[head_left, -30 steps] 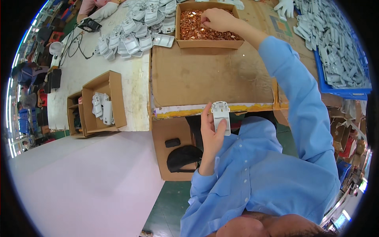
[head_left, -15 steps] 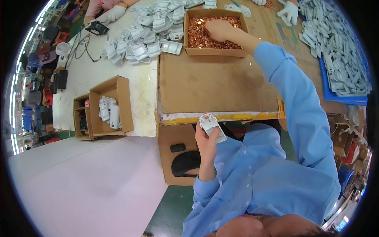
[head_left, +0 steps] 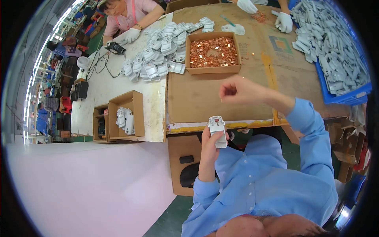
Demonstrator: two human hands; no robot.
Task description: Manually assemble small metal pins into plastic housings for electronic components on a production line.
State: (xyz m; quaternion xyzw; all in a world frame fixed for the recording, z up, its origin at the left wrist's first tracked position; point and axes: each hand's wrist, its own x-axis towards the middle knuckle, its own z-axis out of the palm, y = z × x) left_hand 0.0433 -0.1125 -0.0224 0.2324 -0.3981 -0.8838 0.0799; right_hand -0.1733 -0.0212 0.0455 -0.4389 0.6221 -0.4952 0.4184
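In my left hand (head_left: 207, 153) is a white plastic housing (head_left: 219, 142), held upright near the table's front edge with the thumb across its face. An opening shows near its top end. My right hand (head_left: 245, 91) hovers over the cardboard-covered table, to the right of and farther out than the housing. Its fingers are curled closed, and whatever they hold, if anything, is hidden. Beyond it stands a shallow cardboard box (head_left: 213, 70) of small shiny copper-coloured metal pieces (head_left: 201, 55), with a shallow hollow in the middle of the heap.
White housings (head_left: 152, 59) lie heaped left of the copper box. A blue crate (head_left: 325, 85) full of grey-white parts stands at right. At left, a cardboard box (head_left: 138, 112) holds several white parts. Across the table are co-workers' gloved hands (head_left: 284, 22) and a seated person (head_left: 138, 15).
My right hand has come out of the copper pieces and back toward me. The housing in my left hand has turned more upright. The view has shifted, showing more of the far side.
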